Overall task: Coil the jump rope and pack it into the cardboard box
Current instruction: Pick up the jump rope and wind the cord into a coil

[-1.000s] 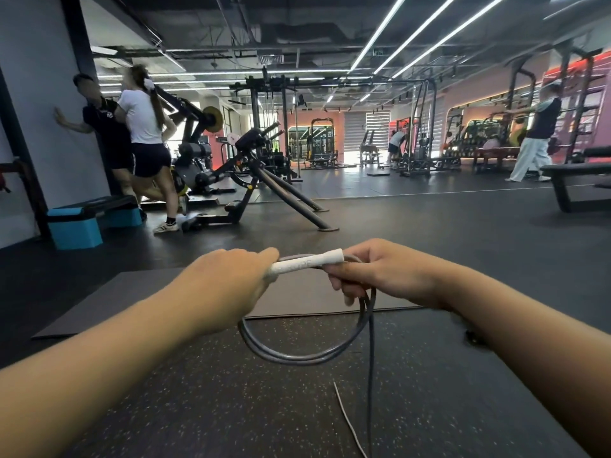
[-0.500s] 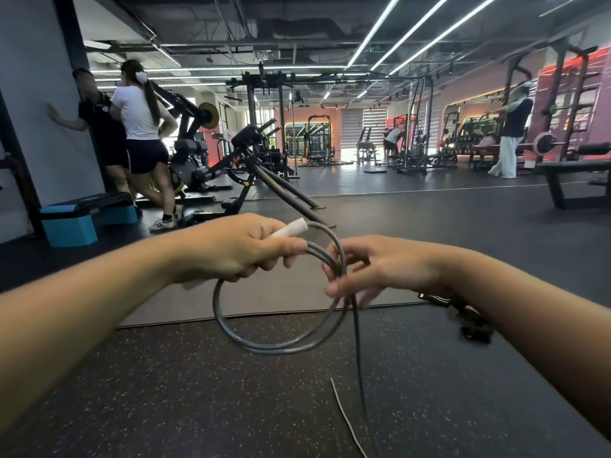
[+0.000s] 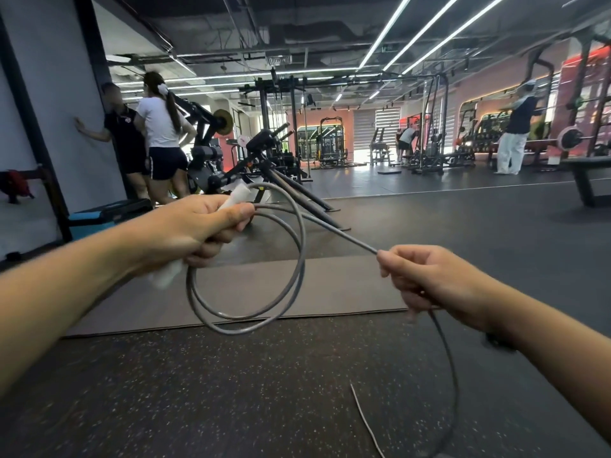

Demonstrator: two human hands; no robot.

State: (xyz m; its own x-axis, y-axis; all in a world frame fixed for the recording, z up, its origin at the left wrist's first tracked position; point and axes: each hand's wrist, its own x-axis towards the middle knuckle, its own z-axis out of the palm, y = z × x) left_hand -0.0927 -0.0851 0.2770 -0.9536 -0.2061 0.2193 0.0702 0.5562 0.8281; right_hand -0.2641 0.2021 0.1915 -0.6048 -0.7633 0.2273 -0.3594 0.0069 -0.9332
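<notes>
My left hand [image 3: 195, 228] is closed around the white handle [image 3: 238, 195] of the jump rope, together with two grey loops of rope [image 3: 291, 292] that hang below it. From that hand a straight length of rope runs right to my right hand [image 3: 426, 276], which pinches it. Below my right hand the rope curves down and leaves the frame at the bottom. A thin pale strand [image 3: 365, 421] lies on the floor. No cardboard box is in view.
I stand on speckled black gym flooring with a grey mat [image 3: 251, 292] ahead. A black exercise machine [image 3: 264, 166] stands beyond the mat. Two people [image 3: 148, 133] stand by the left wall near a blue step box [image 3: 99, 216]. A bench [image 3: 588, 173] is at the right.
My right hand has slid out along the rope to the right, away from the left hand, pulling a straight length taut. The loops stay gathered in my left hand.
</notes>
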